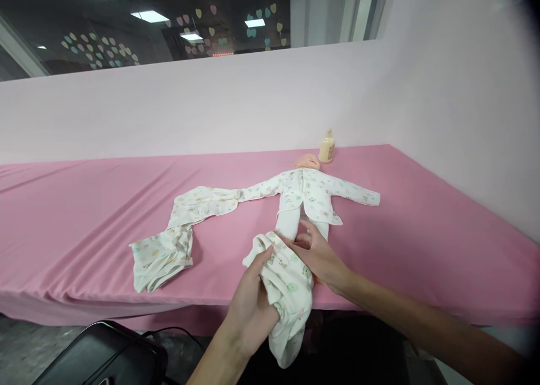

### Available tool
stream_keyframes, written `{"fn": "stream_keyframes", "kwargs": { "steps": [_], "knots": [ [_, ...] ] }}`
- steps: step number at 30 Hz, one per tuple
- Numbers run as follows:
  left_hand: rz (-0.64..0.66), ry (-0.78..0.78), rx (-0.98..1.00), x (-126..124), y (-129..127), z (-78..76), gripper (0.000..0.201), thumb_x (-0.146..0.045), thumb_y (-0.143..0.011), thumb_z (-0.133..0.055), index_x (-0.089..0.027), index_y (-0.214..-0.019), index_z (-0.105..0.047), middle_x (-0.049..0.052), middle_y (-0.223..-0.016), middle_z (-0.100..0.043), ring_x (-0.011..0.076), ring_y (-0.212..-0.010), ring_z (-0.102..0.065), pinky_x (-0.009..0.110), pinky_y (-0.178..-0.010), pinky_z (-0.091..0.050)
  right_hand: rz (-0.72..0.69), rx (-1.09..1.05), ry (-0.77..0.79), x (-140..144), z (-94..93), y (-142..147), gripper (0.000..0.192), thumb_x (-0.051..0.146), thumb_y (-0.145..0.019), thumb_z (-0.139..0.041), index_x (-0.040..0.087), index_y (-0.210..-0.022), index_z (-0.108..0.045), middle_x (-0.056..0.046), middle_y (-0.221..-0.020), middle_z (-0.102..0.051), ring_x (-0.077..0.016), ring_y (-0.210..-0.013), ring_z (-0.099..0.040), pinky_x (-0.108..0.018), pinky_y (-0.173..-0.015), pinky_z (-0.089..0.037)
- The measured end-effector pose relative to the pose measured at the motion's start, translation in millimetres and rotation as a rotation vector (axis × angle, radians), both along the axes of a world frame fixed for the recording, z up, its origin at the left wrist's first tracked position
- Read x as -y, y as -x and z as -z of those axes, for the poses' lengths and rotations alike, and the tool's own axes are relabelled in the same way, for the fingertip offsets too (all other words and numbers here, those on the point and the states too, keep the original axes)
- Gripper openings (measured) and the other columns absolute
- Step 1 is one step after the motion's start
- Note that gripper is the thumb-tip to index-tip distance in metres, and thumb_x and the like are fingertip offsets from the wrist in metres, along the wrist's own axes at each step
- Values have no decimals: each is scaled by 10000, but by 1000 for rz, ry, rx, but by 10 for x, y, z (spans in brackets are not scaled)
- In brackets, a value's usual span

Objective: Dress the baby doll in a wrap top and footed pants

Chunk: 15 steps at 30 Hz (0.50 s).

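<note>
Pink-draped table point(84, 216), pale pink wall point(253, 104)

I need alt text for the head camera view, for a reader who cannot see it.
Two bare hands, left hand and right hand, hold printed baby trousers at a doll's legs on a pink table. More baby clothes lie left; a bottle stands behind.

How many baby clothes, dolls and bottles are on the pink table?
Baby clothes: 3, the printed top on the doll, the loose printed garment lying to one side, and the printed pants held by the left hand and right hand.
Dolls: 1, the baby doll.
Bottles: 1, the baby bottle.
Total: 5
</note>
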<state>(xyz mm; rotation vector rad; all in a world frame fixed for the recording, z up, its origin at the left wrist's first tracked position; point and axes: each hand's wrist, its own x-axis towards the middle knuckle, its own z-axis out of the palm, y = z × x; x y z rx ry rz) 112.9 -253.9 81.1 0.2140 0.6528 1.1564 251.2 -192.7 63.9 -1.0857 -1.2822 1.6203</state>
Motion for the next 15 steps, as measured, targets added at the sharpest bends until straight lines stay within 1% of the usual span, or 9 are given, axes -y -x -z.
{"fn": "stream_keyframes", "kwargs": {
  "steps": [2, 5, 6, 7, 8, 10, 12, 13, 15],
  "knots": [
    [-29, 14, -25, -14, -52, 0, 308, -300, -885, -637, -181, -1170, -636, 38, -880, -716, 151, -742, -696, 266, -770, -554, -30, 189, -154, 1, -2, -36, 687, 459, -812, -709, 294, -1397, -388, -39, -1058, -649, -218, -990, -633, -376, -885, -510],
    [-63, 22, -85, -21, -101, 5, 299, -302, -863, -665, -175, -1133, -652, 45, -882, -721, 169, -764, -703, 274, -768, -554, -18, 522, -434, 8, -27, -110, 407, 476, -859, -636, 290, -1215, -570, -48, -1053, -591, -223, -943, -582, -392, -863, -472],
    [-67, 27, -101, -21, -110, 5, 296, -307, -857, -672, -170, -1120, -657, 47, -880, -722, 173, -771, -705, 274, -768, -554, -1, 591, -508, 12, -45, -129, 330, 477, -873, -613, 282, -1139, -611, -54, -1065, -568, -222, -943, -564, -390, -858, -463],
    [-73, 26, -117, -19, -116, 2, 296, -312, -854, -677, -168, -1112, -659, 49, -883, -723, 176, -781, -706, 273, -770, -553, 1, 612, -560, 15, -66, -141, 273, 469, -887, -591, 271, -1071, -635, -56, -1075, -548, -218, -949, -550, -383, -859, -457],
    [-79, 19, -131, -18, -122, -3, 300, -318, -852, -679, -167, -1111, -660, 50, -884, -723, 178, -790, -707, 272, -771, -553, -21, 590, -584, 16, -90, -146, 239, 457, -902, -569, 258, -1010, -646, -54, -1070, -535, -209, -952, -541, -371, -861, -455],
    [-80, 0, -150, -16, -132, -16, 320, -326, -853, -679, -167, -1130, -657, 53, -896, -724, 181, -812, -708, 270, -777, -554, -120, 478, -542, 10, -141, -135, 252, 447, -930, -522, 227, -907, -643, -43, -1017, -522, -183, -924, -527, -338, -837, -456],
    [-77, -7, -167, -18, -142, -28, 348, -333, -854, -677, -165, -1158, -650, 56, -912, -725, 188, -833, -710, 273, -783, -556, -235, 374, -409, -7, -184, -109, 319, 469, -944, -486, 201, -847, -628, -30, -958, -504, -157, -846, -506, -305, -754, -451],
    [-74, -6, -175, -20, -146, -32, 361, -337, -854, -676, -163, -1169, -647, 58, -921, -726, 192, -842, -711, 276, -787, -557, -276, 345, -347, -16, -203, -98, 337, 482, -940, -490, 192, -831, -621, -25, -937, -495, -146, -808, -489, -292, -709, -438],
    [-69, -14, -193, -24, -150, -35, 383, -342, -854, -673, -160, -1190, -641, 65, -946, -729, 200, -862, -714, 283, -800, -560, -341, 309, -261, -31, -234, -88, 308, 477, -902, -561, 182, -837, -618, -17, -924, -497, -136, -783, -476, -276, -669, -416]
  ]
}}
